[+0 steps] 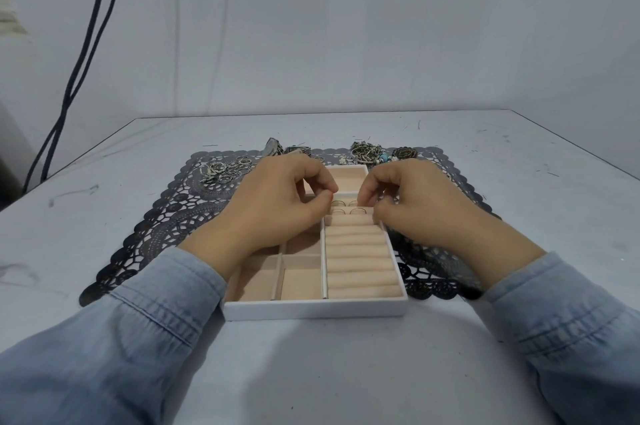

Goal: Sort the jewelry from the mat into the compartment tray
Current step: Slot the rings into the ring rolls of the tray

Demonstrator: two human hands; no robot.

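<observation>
Two hands work over a white compartment tray (315, 309) lined in pale peach fabric, which rests on a dark openwork lace mat (166, 220) near the middle of the table (346, 372). The tray's right half holds a column of padded ring rolls (360, 265); its left half is divided into square compartments (300, 280), and one long compartment (348, 178) crosses the far end. Four rings (348, 208), as far as can be counted, stand in the farthest rolls, between the two hands. The left hand (277, 202) has its fingers (323, 197) curled with thumb and forefinger pinched together; whether they hold anything cannot be told. The right hand (412, 202) has its fingers (367, 194) bent down onto the rolls beside the rings; a grip cannot be confirmed. Both forearms wear light blue denim sleeves (145, 331).

Unsorted jewelry lies along the mat's far edge in roughly four groups: a cluster of silver rings and hoops (228, 168) toward the far left corner, two metal watch-like pieces (287, 149) behind the left hand, a tangle of chains with a turquoise bead (369, 152), and one round dark ornament (404, 153) toward the far right.

The table is pale grey with scuffs and dark marks. Behind it stands a plain grey-white wall (346, 26), with two dark cables (86, 53) hanging at the left.
</observation>
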